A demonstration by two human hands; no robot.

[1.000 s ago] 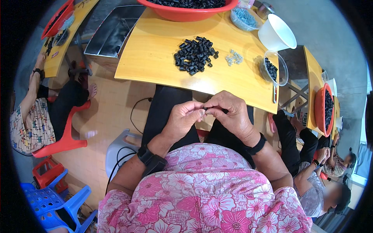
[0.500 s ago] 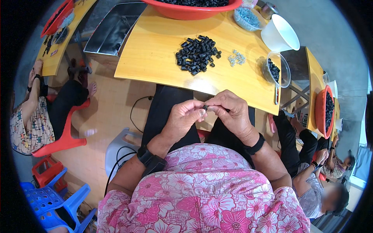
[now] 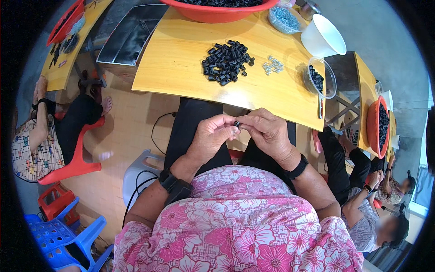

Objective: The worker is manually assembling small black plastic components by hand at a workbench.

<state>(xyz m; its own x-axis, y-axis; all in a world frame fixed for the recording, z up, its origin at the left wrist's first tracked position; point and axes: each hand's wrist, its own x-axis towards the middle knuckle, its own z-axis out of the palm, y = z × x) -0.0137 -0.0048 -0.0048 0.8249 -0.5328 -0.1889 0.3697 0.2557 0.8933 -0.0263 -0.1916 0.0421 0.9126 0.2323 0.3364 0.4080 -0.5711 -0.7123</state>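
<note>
Above my lap, my left hand (image 3: 211, 138) pinches a small black plastic part (image 3: 236, 123) between thumb and fingertips. My right hand (image 3: 268, 134) meets it from the other side, its fingers pressed together at the part; whether a tiny piece sits between them is too small to tell. In front of both hands is the yellow table (image 3: 176, 77). On it lie a heap of black plastic parts (image 3: 225, 63) and, to its right, a little pile of small shiny metal pieces (image 3: 273, 66).
A red basin (image 3: 213, 14) of black parts stands at the table's far edge. At the right are a clear tub of metal pieces (image 3: 285, 20), a white bucket (image 3: 324, 36), a clear bowl (image 3: 330, 77) and a cutter knife (image 3: 321, 106). Co-workers sit left and right; blue stools (image 3: 50, 231) stand lower left.
Both hands stay together at the black part. The right fingers have shifted slightly around it, and the part appears turned a little. The whole view has moved slightly.
</note>
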